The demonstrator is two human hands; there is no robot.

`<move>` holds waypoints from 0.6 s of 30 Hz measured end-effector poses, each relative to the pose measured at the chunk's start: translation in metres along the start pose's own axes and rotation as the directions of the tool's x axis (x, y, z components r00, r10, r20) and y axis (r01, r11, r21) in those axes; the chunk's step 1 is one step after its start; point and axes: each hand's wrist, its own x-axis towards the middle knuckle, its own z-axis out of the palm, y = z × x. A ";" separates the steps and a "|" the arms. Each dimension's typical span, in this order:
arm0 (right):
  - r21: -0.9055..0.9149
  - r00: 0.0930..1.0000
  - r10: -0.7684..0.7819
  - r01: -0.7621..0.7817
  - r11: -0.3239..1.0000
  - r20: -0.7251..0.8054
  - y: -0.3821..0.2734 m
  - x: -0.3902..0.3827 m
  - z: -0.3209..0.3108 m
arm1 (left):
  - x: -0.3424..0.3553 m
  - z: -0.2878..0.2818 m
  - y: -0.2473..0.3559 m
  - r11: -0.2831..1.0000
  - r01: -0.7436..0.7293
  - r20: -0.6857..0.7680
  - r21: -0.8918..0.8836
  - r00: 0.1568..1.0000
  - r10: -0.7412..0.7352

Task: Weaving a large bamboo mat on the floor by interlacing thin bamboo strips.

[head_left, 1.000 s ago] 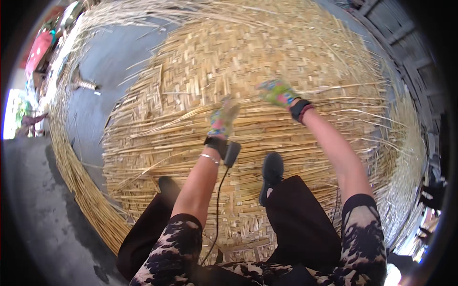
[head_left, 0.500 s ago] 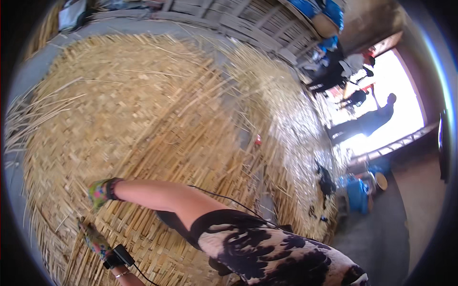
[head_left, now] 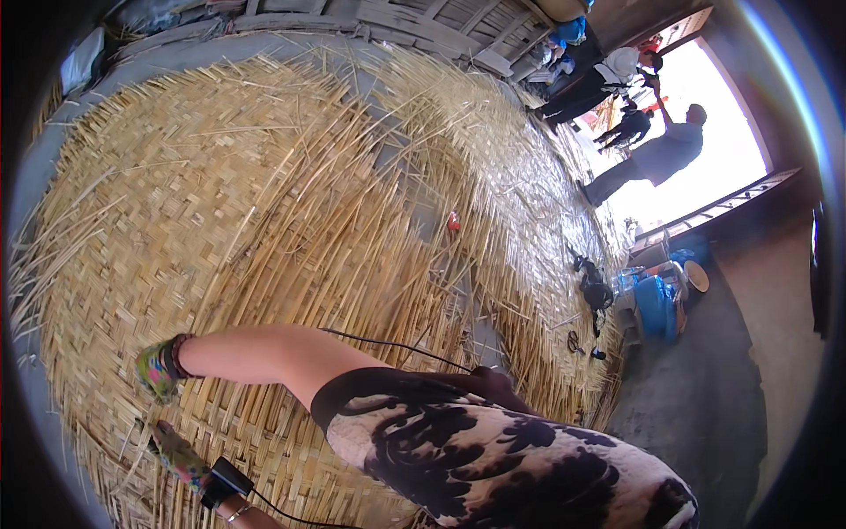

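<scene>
A large woven mat (head_left: 176, 189) of flat straw-coloured strips spreads under both my hands. My left hand (head_left: 182, 454), in a patterned floral glove, lies low over the mat with its fingers stretched out and apart. A black box on a cable (head_left: 231, 476) sits at that wrist beside a bracelet. My right hand (head_left: 159, 368), in a similar green floral glove, is just above it in the picture, touching the mat. Its fingers bend downward, and what lies under them is hidden. Loose strips (head_left: 304, 251) run lengthwise across the mat beyond my right forearm.
A second spread of pale strips (head_left: 520, 181) lies to the right, with a small red object (head_left: 454, 221) between. Blue containers (head_left: 654, 304) stand by the right wall. Several people, one in grey (head_left: 667, 152), are near the bright doorway. Wooden slatted boards (head_left: 441, 35) line the back.
The whole view has shifted, so the mat and doorway sit further left and up. Both hands stay close together on the mat, with little movement of their own.
</scene>
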 end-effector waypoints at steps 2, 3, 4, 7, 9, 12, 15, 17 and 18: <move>0.023 0.997 0.075 -0.075 0.997 -0.012 0.015 -0.008 -0.005 | -0.005 0.046 0.012 1.000 0.029 -0.088 0.008 0.996 -0.028; 0.031 0.995 0.094 -0.093 0.995 -0.025 0.017 -0.009 -0.008 | 0.003 0.044 0.009 0.995 0.065 -0.147 -0.078 0.986 -0.076; 0.033 0.992 0.121 -0.120 0.992 -0.026 0.024 -0.013 -0.008 | 0.004 0.055 0.008 0.979 0.110 -0.195 -0.173 0.970 -0.144; 0.038 0.985 0.168 -0.167 0.985 -0.030 0.031 -0.013 -0.008 | 0.008 0.080 0.024 0.957 0.244 -0.326 -0.155 0.902 -0.283; 0.045 0.984 0.172 -0.170 0.984 -0.039 0.028 -0.010 -0.007 | 0.005 0.081 0.035 0.968 0.251 -0.322 -0.014 0.916 -0.242; 0.093 0.984 0.165 -0.160 0.983 -0.059 0.024 0.002 0.001 | 0.011 0.058 0.034 0.948 0.162 -0.256 0.273 0.962 -0.091; 0.211 0.987 0.117 -0.092 0.973 -0.112 0.038 0.002 0.026 | 0.010 0.029 0.024 0.872 0.020 -0.135 0.490 0.989 0.053; 0.363 0.986 0.065 -0.006 0.932 -0.151 0.055 -0.010 0.031 | 0.015 0.036 0.031 0.810 -0.061 -0.063 0.583 0.991 0.120; 0.443 0.988 0.074 -0.004 0.897 -0.139 0.076 -0.017 0.036 | 0.023 0.048 0.019 0.854 -0.063 -0.049 0.516 0.993 0.103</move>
